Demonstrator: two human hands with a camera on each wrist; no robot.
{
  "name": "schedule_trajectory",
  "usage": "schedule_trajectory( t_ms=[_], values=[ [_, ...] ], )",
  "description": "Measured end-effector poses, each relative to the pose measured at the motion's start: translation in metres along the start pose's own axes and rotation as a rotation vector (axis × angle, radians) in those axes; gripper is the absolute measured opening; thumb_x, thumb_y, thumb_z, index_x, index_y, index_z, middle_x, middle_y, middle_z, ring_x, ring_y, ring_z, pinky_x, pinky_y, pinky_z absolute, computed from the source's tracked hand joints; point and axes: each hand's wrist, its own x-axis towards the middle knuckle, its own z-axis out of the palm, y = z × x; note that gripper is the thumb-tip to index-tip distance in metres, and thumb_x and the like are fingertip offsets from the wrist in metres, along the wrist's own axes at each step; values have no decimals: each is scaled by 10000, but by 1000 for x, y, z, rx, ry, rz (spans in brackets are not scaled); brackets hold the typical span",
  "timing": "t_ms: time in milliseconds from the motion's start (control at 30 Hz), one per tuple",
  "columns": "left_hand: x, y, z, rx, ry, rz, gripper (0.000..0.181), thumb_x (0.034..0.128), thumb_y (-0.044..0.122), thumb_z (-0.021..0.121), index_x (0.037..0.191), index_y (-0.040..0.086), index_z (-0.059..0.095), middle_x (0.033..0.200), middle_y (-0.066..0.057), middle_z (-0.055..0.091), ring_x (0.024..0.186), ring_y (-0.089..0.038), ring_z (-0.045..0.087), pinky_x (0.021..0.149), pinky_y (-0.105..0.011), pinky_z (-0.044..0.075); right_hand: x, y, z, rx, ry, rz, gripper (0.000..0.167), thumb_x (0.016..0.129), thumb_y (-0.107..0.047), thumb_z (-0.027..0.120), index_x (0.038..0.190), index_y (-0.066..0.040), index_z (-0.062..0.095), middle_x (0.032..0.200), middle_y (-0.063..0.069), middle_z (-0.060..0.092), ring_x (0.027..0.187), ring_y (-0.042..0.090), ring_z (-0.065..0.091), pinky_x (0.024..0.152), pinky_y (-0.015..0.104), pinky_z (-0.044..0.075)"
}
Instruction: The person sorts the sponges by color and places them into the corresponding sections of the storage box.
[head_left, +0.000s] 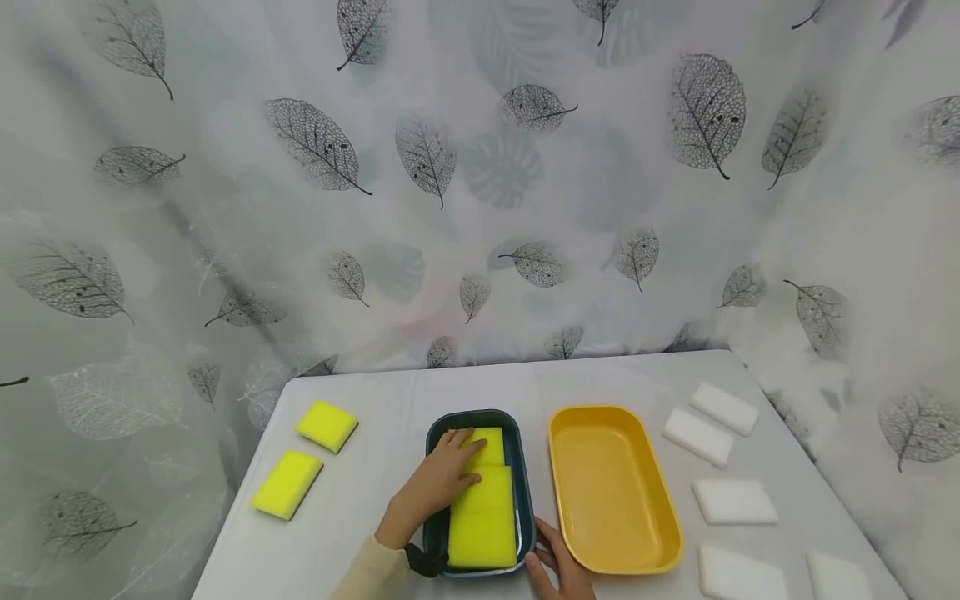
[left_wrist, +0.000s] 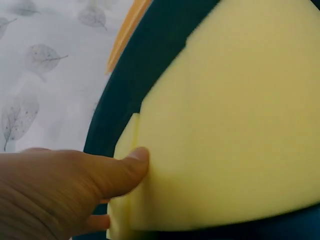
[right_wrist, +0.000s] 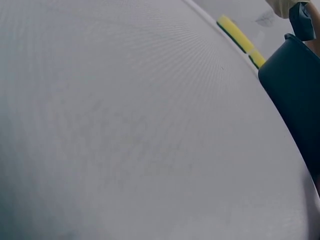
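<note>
Resting on yellow rectangular foam sponges (head_left: 483, 518), the left hand (head_left: 442, 471) lies with loosely spread fingers inside a dark-green, round-cornered tray (head_left: 522, 500). At this tray's five o'clock, the right hand (head_left: 561, 571) touches its side; whether it grips cannot be told. Two dark-backed yellow sponges (head_left: 287, 483) lie at nine, a smooth orange-yellow oblong tray (head_left: 611, 487) at three.

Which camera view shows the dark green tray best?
The head view: it shows the dark green tray nearly whole, with yellow sponges inside and the left hand partly over it. The left wrist view shows only part of it, close up; the right wrist view catches mostly its outer side, cropped.
</note>
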Motion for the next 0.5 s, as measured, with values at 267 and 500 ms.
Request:
schedule_trajectory(
  t_ms=[267, 500],
  values=[
    [-3, -7, 1, 144, 133, 85, 391, 959, 237, 760, 1330, 139, 685, 1395, -111, 663, 1273, -306, 605, 1017, -490, 586, -1, 2, 0, -7, 29, -13, 605, 1031, -449, 626, 1501, -88, 503, 1486, 167, 586, 1258, 6, 596, 1030, 151, 538],
    [-19, -18, -2, 45, 251, 124, 329, 963, 122, 746, 1288, 116, 700, 1320, -88, 689, 1236, -263, 604, 1068, -438, 561, -2, 6, 2, -15, 37, -70, 591, 1042, -419, 620, 1491, -52, 507, 1472, 200, 589, 1222, -102, 550, 1027, 167, 547]
  ],
)
